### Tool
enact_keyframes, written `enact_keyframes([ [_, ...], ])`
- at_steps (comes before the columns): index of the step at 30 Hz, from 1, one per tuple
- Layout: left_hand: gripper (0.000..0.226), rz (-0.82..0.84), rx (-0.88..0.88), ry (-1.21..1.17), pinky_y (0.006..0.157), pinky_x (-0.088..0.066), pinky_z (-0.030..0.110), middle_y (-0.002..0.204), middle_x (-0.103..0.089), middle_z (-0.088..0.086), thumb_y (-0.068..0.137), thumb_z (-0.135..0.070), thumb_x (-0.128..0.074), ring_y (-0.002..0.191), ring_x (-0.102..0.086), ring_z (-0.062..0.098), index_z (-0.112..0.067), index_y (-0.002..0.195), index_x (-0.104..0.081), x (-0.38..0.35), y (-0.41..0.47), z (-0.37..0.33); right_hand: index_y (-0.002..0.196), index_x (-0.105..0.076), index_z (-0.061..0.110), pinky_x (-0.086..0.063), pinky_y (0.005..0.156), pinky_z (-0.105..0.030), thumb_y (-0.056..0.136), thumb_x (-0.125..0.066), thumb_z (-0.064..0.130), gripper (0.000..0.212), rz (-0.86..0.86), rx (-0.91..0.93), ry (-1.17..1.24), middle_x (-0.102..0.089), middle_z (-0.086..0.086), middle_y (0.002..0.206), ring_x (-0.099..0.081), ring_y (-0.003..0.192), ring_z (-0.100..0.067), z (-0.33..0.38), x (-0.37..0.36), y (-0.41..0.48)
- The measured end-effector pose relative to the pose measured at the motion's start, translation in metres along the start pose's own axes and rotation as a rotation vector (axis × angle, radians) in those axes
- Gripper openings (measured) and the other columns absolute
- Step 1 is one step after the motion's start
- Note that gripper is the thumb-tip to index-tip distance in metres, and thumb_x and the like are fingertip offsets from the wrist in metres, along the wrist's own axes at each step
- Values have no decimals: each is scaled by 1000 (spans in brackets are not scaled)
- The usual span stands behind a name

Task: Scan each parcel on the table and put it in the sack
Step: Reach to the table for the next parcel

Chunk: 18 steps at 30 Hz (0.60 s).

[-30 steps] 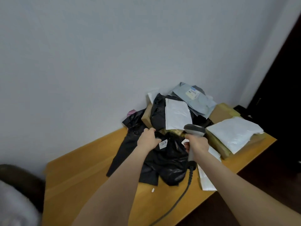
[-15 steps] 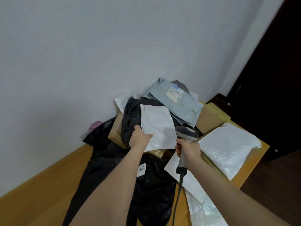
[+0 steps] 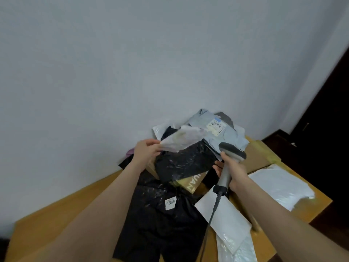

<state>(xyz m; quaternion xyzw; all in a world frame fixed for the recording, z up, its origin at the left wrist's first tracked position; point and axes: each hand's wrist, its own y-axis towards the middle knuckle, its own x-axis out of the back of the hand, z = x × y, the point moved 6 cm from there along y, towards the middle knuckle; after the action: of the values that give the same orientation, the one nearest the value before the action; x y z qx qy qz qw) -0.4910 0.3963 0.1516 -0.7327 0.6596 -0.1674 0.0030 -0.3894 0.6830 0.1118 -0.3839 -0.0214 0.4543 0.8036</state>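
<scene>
My left hand (image 3: pixel 146 153) pinches the near corner of a white plastic mailer (image 3: pixel 182 138) and holds it lifted and tilted above the heap of parcels. My right hand (image 3: pixel 234 171) grips the handle of a grey barcode scanner (image 3: pixel 231 154), whose head points toward the heap; its cable (image 3: pixel 209 222) hangs down toward me. Under the lifted mailer lies a black parcel (image 3: pixel 184 161). A large black plastic bag with a white "2019" sticker (image 3: pixel 170 203) spreads over the table in front of me. I see no sack that I can tell apart from these.
A grey mailer with a shipping label (image 3: pixel 217 127) tops the heap by the wall. Cardboard boxes (image 3: pixel 258 157) and white mailers (image 3: pixel 279 186) sit at right, another white mailer (image 3: pixel 226 214) near my right forearm. The wooden table (image 3: pixel 66 208) ends at right, with dark floor beyond.
My left hand left the black bag, took the white mailer by its corner and lifted it off the black parcel. The scanner stayed in my right hand near the heap.
</scene>
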Motion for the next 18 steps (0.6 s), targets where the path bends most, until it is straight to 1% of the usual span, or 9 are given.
enact_keyframes([
  [1,22,-33,1,-23,68,-57,21,96,-69,12,89,2,-53,95,-67,25,-6,84,-72,8,-8,-4,93,-63,5,-59,53,-28,86,-74,24,23,37,-12,-2,-68,-15,83,-67,68,-26,2,-4,-4],
  [3,29,-98,12,-71,68,-57,20,96,-72,9,87,2,-50,94,-68,23,-9,76,-73,23,-25,-8,95,-64,7,-59,53,-29,86,-73,25,22,109,-28,-37,-67,-15,87,-65,71,-27,5,-11,-13],
  [5,21,-118,18,-113,79,-57,28,94,-73,7,85,0,-56,95,-68,22,-9,78,-75,31,-46,-12,99,-63,9,-58,50,-29,87,-72,26,23,175,-35,-87,-66,-15,89,-64,70,-28,5,-16,-22],
  [7,16,-101,13,-120,88,-55,33,95,-72,9,84,0,-61,94,-66,22,-8,80,-74,34,-64,-15,101,-62,10,-57,52,-31,85,-74,25,25,231,-23,-168,-66,-15,93,-63,73,-27,3,-23,-32],
  [9,19,-81,-7,-121,83,-53,33,87,-70,8,84,6,-58,85,-64,21,-7,77,-71,37,-81,-18,102,-62,10,-55,59,-34,83,-76,20,26,270,19,-245,-65,-13,97,-62,78,-25,-1,-29,-41],
  [13,24,-4,-8,-151,56,-50,19,72,-60,5,84,12,-53,60,-56,12,-5,72,-63,38,-111,-24,87,-63,13,-47,65,-31,79,-78,8,18,278,109,-314,-65,-4,90,-58,80,-17,-13,-39,-60],
  [14,24,20,-5,-173,55,-49,20,71,-59,6,85,13,-53,58,-55,12,-6,72,-61,37,-117,-25,86,-63,13,-48,66,-31,78,-78,7,18,286,111,-328,-65,-4,88,-59,80,-18,-16,-40,-63],
  [15,24,29,-3,-208,58,-49,23,73,-60,6,85,13,-53,60,-56,13,-6,73,-60,36,-123,-27,87,-63,10,-51,67,-33,77,-79,5,19,293,105,-347,-66,-5,88,-61,79,-20,-20,-41,-66],
  [18,22,-38,-15,-321,67,-54,28,84,-62,9,85,14,-55,74,-59,20,-7,83,-59,38,-138,-31,98,-63,0,-56,75,-40,77,-76,-3,25,280,77,-402,-68,-14,91,-66,82,-29,-31,-42,-71],
])
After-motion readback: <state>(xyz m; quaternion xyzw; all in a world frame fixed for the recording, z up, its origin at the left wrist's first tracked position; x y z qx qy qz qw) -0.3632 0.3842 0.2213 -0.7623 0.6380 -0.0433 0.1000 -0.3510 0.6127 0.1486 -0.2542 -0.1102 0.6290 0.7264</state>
